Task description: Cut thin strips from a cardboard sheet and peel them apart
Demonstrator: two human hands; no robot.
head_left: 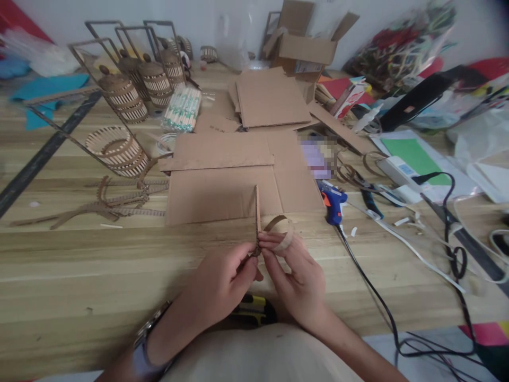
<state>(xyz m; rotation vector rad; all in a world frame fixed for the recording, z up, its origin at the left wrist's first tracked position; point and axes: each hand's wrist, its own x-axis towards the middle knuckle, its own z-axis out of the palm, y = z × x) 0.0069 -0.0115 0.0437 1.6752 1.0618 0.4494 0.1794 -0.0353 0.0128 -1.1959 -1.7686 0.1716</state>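
Both hands meet above the near part of the table. My left hand [233, 270] is closed, pinching a narrow cardboard strip [257, 215] near its lower end. The strip stands up away from me, and another part of it, or a second strip, curls in a loop over my right fingers. My right hand [296, 268] is closed at the same spot, fingertips pressed on the strip beside the left ones. Just beyond lies a flat cardboard sheet [222, 193]. Under my hands, near the table's edge, is a black and yellow tool [254, 307], partly hidden.
A blue glue gun [334, 201] with a black cord lies right of the sheet. Cardboard strips [115, 204] lie left. Stick-and-cardboard lanterns [123, 95], an open one [117, 151] and a packet of sticks [183, 109] stand behind. A cardboard box [306, 50] is at the back.
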